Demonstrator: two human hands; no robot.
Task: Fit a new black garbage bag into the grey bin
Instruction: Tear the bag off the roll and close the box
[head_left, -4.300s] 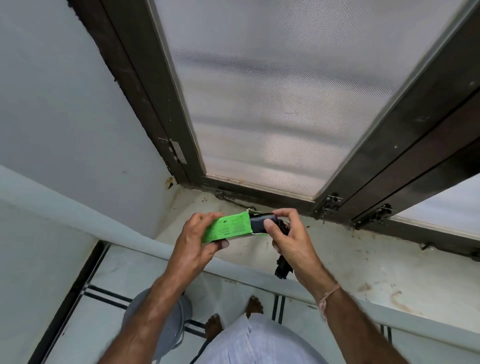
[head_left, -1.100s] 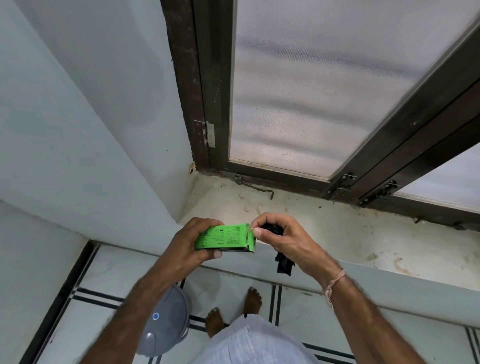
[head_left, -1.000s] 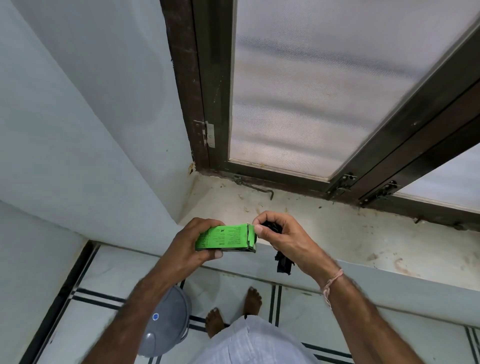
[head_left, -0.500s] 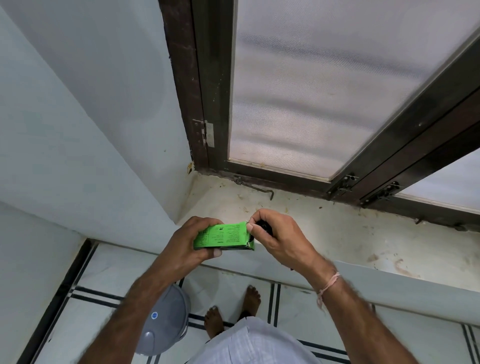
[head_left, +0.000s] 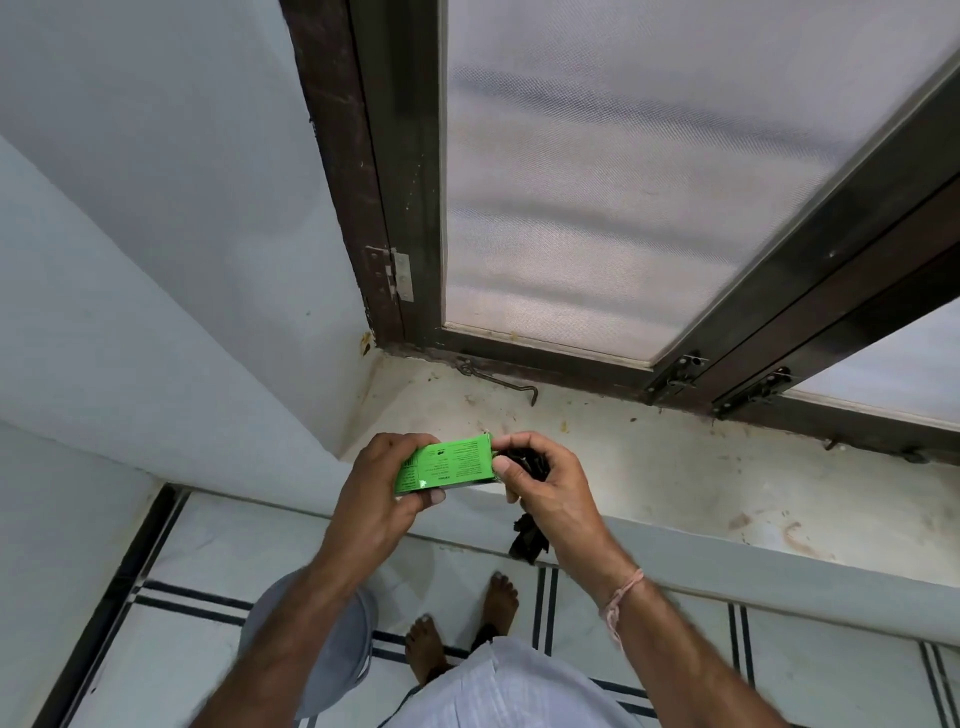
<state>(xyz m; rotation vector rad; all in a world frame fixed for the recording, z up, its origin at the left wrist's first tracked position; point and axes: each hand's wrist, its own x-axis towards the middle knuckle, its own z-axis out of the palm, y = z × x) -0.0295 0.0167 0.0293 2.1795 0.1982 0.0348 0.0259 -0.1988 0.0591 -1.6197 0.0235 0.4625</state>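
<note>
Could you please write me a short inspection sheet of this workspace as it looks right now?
Surface: stained window ledge, bare apart from grime.
Job's things: green box and black garbage bag in the hands; grey bin on the tiled floor, lid on.
Clutter: loose window hook lying on the ledge.
Hands: left hand grips the box; right hand clutches the bag at the box's end.
Cables: nothing seen.
Surroundings: mesh window, dark frame, white wall.

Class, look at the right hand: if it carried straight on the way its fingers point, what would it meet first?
The right hand, gripping black bag plastic, points left at the green box held by the left hand. It would meet the box's end first; they look almost touching already.
</note>
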